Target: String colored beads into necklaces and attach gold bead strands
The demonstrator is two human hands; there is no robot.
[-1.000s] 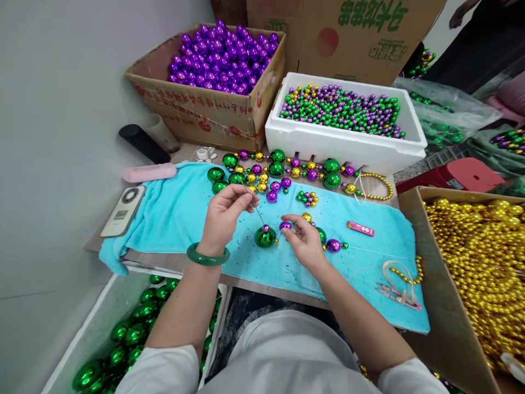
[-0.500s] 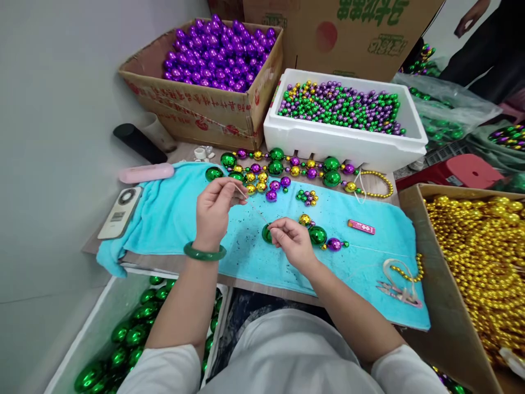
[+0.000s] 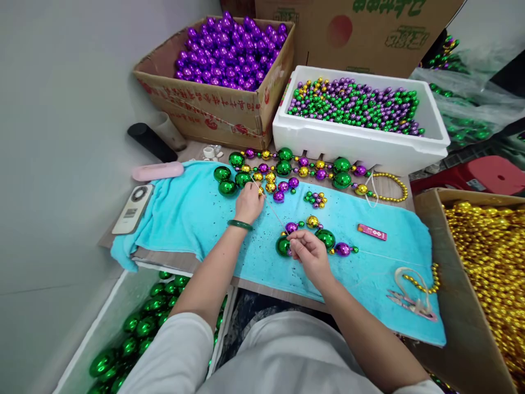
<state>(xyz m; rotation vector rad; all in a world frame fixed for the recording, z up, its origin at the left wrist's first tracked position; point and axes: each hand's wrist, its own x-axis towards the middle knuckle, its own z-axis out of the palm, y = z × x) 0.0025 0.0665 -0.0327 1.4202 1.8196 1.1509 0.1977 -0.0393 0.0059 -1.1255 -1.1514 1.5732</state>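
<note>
My left hand (image 3: pixel 249 202), with a green bangle (image 3: pixel 240 225) at the wrist, is closed on a thin pale string beside several loose gold beads (image 3: pixel 270 182); its fingertips are partly hidden. The string (image 3: pixel 275 214) runs taut down to my right hand (image 3: pixel 310 256), which pinches it next to a large green bead (image 3: pixel 283 246). About the right hand lie strung beads: a green bead (image 3: pixel 325 239), a purple bead (image 3: pixel 343 249) and a gold bead (image 3: pixel 312 221). Loose green beads (image 3: pixel 227 188) and purple beads (image 3: pixel 283 186) lie near the left hand.
A blue towel (image 3: pixel 184 219) covers the table. Finished-looking bead strands (image 3: pixel 303 171) lie along its back edge. Behind stand a carton of purple beads (image 3: pixel 205 109) and a foam box (image 3: pixel 356 145). Scissors (image 3: pixel 412 307), a pink lighter-like stick (image 3: pixel 372 232) and a phone (image 3: pixel 132 209) lie around.
My left hand has moved forward and right to the gold beads. My right hand keeps its pinch beside the strung beads. The whole view has shifted slightly.
</note>
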